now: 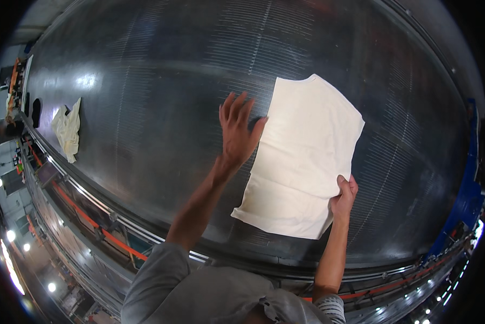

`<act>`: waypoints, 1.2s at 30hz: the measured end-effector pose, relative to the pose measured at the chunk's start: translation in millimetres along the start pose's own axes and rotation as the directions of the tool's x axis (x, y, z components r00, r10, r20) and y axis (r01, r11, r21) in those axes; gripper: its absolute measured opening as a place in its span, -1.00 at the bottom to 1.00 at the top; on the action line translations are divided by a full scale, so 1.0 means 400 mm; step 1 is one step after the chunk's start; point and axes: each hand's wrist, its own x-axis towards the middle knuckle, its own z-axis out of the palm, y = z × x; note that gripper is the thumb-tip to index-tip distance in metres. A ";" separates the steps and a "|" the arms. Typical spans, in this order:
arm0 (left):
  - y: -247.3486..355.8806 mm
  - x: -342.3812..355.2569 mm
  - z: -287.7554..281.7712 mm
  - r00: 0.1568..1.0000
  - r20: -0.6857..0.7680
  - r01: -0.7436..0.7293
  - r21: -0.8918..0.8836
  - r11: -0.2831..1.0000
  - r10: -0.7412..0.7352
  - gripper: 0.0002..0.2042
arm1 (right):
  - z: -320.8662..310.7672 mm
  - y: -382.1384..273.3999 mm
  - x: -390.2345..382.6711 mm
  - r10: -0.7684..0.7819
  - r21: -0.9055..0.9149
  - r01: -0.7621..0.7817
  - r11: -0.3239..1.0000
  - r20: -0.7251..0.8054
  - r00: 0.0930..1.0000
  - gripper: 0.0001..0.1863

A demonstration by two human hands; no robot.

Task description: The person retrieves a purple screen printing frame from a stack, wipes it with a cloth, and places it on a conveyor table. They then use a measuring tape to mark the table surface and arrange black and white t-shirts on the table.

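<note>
A cream-coloured cut piece of fabric (307,146), shaped like a garment panel, lies spread on a dark, shiny table surface (172,108). Mild creases run across its lower half. My left hand (237,129) is by its left edge, fingers spread, the thumb close to the cloth; whether it touches cannot be made out. At the lower right edge, my right hand (346,195) pinches the fabric, thumb on top and the other fingers partly hidden at the side.
Far left on the same surface lies a crumpled pale cloth (68,132), with a small dark object (36,112) beyond it. A metal rail (91,194) with an orange strip runs along the near edge. A blue frame part (463,194) stands at the right.
</note>
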 end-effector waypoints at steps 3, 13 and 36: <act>0.044 -0.120 -0.090 0.988 0.054 0.148 -0.016 0.989 -0.147 -0.71 | -0.046 0.010 -0.016 -0.074 -0.208 0.063 0.976 -0.047 0.996 -0.72; 0.140 -0.487 -0.161 0.834 0.303 0.435 0.155 0.887 -0.462 -0.63 | -0.144 0.146 -0.282 -0.377 -0.967 -0.147 0.209 -0.219 0.900 -0.47; 0.160 -0.497 -0.176 0.529 0.601 0.835 -0.493 0.243 -0.599 -0.81 | -0.056 0.156 -0.296 -0.399 -0.884 -0.220 0.412 -0.393 0.828 -0.59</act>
